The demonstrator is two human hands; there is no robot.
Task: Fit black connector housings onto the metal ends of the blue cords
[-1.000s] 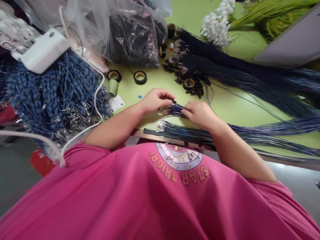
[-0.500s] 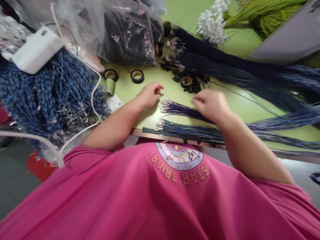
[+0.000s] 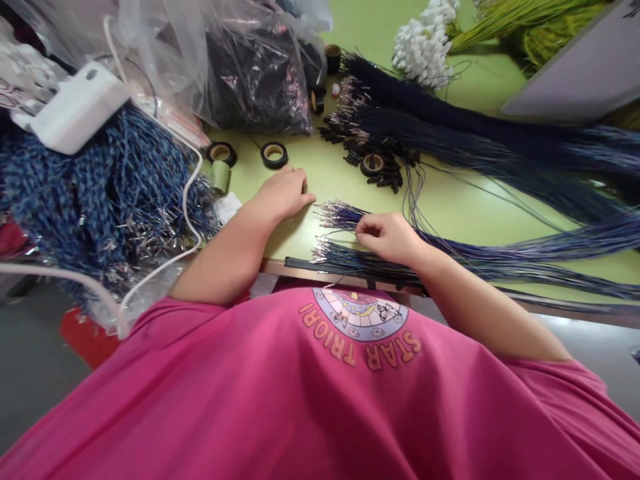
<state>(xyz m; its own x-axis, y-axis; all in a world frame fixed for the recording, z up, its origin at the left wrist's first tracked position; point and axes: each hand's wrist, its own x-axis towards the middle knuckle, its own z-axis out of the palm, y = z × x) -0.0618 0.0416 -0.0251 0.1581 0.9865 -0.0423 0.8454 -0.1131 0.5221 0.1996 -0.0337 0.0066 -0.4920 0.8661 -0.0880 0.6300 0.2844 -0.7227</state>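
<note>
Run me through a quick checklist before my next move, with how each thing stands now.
1. Nearer wire bundle and farther wire bundle separated at their metal tips: ok, a gap shows.
2. Metal tips of both bundles in sight: ok, neither hand covers them.
3. Right hand holding a wire: cannot tell, its fingertips hide this.
4. Left hand clear of the nearby tape roll: cannot tell, they look very close.
5. Other tape roll clear of the black pieces: not ok, it lies among them.

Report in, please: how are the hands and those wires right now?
Right hand at purple-blue wire bundle, grip unclear. Left hand open, near black tape roll. Second wire bundle close alongside the first.
</note>
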